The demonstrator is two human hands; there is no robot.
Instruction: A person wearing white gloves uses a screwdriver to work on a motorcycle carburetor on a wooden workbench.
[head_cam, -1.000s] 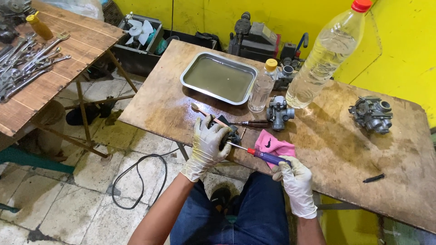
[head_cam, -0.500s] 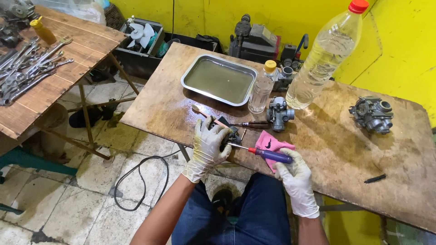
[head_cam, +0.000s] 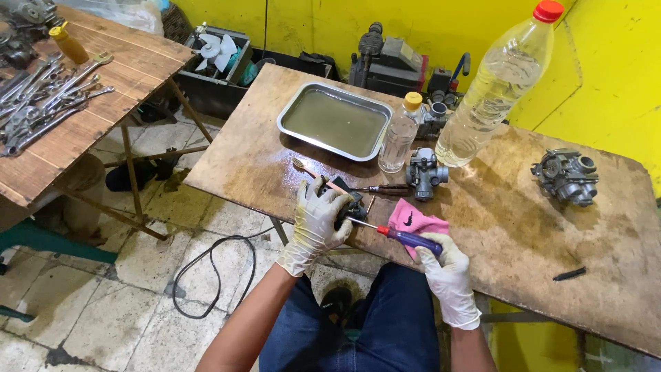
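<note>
Left hand (head_cam: 318, 219) clamped on small dark carburetor part (head_cam: 354, 207) at near bench (head_cam: 261, 158) edge; right hand (head_cam: 447, 265) gripping purple-handled screwdriver (head_cam: 406, 238). Best kept square in the screw, pressed firmly, turned slowly.

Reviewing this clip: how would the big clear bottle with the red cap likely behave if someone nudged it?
The large clear bottle stands tall on a narrow base, so a push near the top could probably tip it. It looks nearly full of clear liquid, so likely heavy. The wooden table looks wet and stained near it, so the base might slide.
</note>
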